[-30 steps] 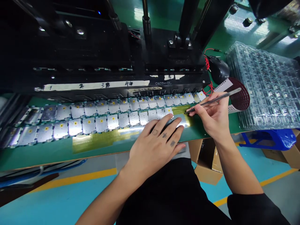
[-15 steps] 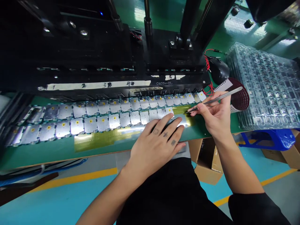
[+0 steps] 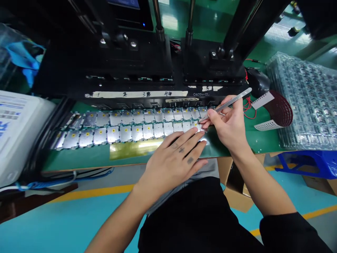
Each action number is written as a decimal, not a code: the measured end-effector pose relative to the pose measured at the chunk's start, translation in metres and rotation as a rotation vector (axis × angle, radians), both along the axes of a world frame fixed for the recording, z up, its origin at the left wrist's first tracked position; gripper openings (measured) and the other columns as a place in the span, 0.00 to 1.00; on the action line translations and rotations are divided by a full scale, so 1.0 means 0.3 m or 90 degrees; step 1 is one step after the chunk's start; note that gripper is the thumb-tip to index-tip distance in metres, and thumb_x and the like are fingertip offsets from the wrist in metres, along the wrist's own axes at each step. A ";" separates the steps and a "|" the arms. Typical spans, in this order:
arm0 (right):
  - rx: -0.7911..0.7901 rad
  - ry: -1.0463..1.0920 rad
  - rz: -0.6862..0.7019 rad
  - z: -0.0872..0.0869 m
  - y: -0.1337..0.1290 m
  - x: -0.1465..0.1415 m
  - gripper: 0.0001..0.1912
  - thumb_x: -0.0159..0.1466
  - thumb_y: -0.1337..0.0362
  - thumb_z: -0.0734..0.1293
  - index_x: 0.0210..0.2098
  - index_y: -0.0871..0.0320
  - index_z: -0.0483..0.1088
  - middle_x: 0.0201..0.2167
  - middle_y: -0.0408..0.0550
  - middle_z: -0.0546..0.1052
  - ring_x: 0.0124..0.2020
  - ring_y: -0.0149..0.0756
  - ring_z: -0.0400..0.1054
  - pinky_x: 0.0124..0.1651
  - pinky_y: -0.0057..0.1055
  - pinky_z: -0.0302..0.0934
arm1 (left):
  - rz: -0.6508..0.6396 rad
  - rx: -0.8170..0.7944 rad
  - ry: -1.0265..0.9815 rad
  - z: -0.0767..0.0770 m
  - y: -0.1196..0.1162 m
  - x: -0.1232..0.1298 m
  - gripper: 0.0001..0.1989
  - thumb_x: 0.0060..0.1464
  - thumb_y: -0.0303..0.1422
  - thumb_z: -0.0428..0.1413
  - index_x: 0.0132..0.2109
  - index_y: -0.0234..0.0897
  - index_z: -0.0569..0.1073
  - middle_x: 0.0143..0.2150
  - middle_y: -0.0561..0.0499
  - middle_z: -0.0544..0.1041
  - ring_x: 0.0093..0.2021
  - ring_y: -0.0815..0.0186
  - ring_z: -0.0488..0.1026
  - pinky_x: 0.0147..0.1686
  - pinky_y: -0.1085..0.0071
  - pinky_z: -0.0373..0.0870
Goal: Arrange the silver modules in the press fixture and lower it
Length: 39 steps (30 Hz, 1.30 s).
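Left hand (image 3: 172,163) touching silver foil labels (image 3: 137,133), right hand (image 3: 226,126) holding tweezers (image 3: 226,104)

Metal plates (image 3: 126,133) lie in two rows on the mat (image 3: 79,160) before a machine (image 3: 137,66).

**Silver squares dotted yellow on a green counter, with black machinery behind**

Two rows of silver foil squares (image 3: 113,134) each carry a yellow centre dot, above an amber film strip (image 3: 133,148) on the green counter (image 3: 79,158). The black machine (image 3: 131,63) bears a cream masking-tape label (image 3: 139,94) with black handwritten numerals. The tweezers (image 3: 231,103) are bright silver, and the left hand (image 3: 171,163) shows dark tattoo marks across its fingers. To the right are a dark-red sheet punched with a dot grid (image 3: 279,110), with white edge strips, thin red wires (image 3: 249,105), and a clear plastic tray (image 3: 302,102). Below, a blue stool (image 3: 292,163) stands on the teal floor (image 3: 52,228), crossed by a yellow stripe (image 3: 92,194).
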State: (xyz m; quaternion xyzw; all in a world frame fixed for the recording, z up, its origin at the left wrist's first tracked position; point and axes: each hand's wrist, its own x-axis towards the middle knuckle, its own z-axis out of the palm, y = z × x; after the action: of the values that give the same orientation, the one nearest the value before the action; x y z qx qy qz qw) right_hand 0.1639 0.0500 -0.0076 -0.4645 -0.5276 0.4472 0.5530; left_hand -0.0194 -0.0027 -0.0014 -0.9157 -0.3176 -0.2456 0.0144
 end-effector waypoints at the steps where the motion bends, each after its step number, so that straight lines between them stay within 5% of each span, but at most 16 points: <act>1: 0.001 -0.002 0.000 -0.002 -0.001 0.003 0.22 0.62 0.56 0.72 0.41 0.48 0.52 0.23 0.30 0.72 0.21 0.29 0.75 0.24 0.25 0.72 | -0.001 -0.002 0.011 -0.004 0.001 0.003 0.20 0.69 0.43 0.47 0.55 0.33 0.73 0.61 0.45 0.75 0.62 0.58 0.70 0.56 0.60 0.67; 39: -0.015 -0.006 0.009 0.002 0.004 0.001 0.25 0.61 0.51 0.72 0.41 0.48 0.51 0.24 0.30 0.72 0.22 0.30 0.75 0.25 0.27 0.73 | 0.004 -0.005 0.031 -0.006 -0.001 0.015 0.20 0.69 0.43 0.48 0.53 0.32 0.74 0.60 0.44 0.75 0.61 0.58 0.71 0.55 0.60 0.68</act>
State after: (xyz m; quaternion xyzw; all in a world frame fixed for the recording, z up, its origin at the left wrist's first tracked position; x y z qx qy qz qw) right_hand 0.1641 0.0514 -0.0070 -0.4692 -0.5283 0.4553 0.5418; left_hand -0.0151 -0.0029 -0.0033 -0.9206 -0.3208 -0.2218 0.0189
